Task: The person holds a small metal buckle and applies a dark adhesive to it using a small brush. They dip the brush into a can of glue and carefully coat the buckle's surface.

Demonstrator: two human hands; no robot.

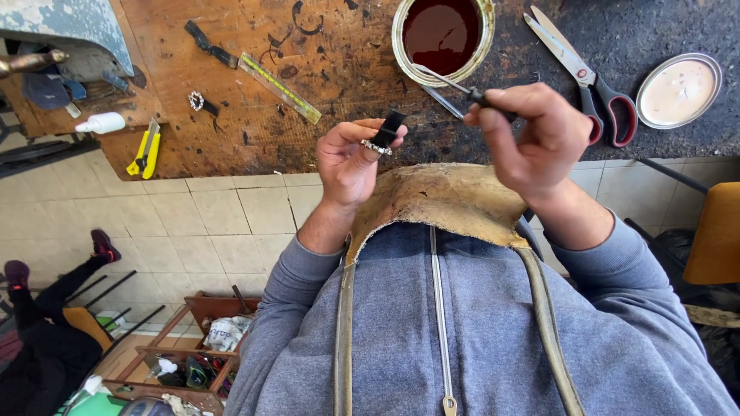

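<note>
Obs.: Left hand, centre of frame, pinches a short black strap piece with a small metal ring fitting between thumb and fingers; the grip is closed on it, and the strap stands nearly upright above the fingertips. Right hand, right of centre, is closed around a thin dark-handled tool whose metal end points toward the upper left, over the rim of an open tin of dark red liquid at top centre. I cannot tell whether the tip touches the rim or carries liquid.

Surroundings: red-handled scissors lie just right of the tin; the tin's lid sits at upper right. A yellow-green ruler, a yellow utility knife and a white bottle are at upper left on the stained wooden bench. A worn leather apron covers the chest, below the hands.

Risk notes (judgement):
- If the tool tip is loaded, drips may fall on the bench edge, apron or left fingers, since the tool crosses open space between tin and strap.
- The strap is small and pinched at one end; pressure from the tool may twist it out of the fingers.
- The tin stands open near the right hand; a careless swing could knock it.
- Scissors lie with blades toward the tin, near the right wrist's path.
</note>
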